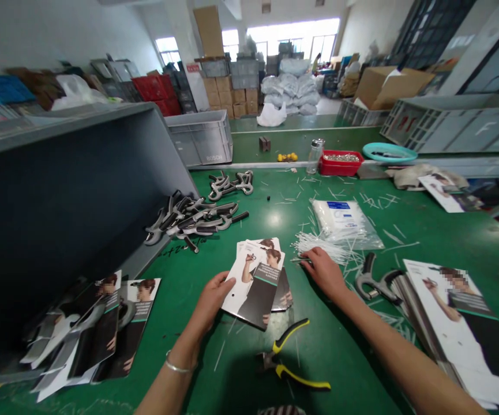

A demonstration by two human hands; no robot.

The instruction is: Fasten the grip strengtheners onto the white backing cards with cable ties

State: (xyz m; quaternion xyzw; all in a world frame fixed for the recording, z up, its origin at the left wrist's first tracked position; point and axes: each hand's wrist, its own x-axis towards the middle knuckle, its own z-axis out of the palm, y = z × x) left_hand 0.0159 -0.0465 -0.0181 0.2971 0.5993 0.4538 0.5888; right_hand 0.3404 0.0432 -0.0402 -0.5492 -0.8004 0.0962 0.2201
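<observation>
My left hand (pixel 212 302) grips the edge of a printed card (pixel 260 294) with a photo of a person, lying over a small stack of similar cards. My right hand (pixel 325 274) pinches something thin at the end of a spread of loose white cable ties (pixel 321 245); the exact item is too small to tell. Just beyond lies a clear bag of cable ties (pixel 342 222). Yellow-and-black handled pliers (pixel 284 357) lie open below my hands. To my right rests a black-and-grey hand-grip tool (pixel 376 285), next to a tall stack of cards (pixel 457 323).
A dark grey bin (pixel 59 219) stands left on the green workbench (pixel 353 346), with loose cards (pixel 97 328) at its foot. Piles of grip tools (pixel 195 222) lie nearby. Further back are a red tray (pixel 340 163), a glass jar (pixel 314 155) and grey crates (pixel 454 124).
</observation>
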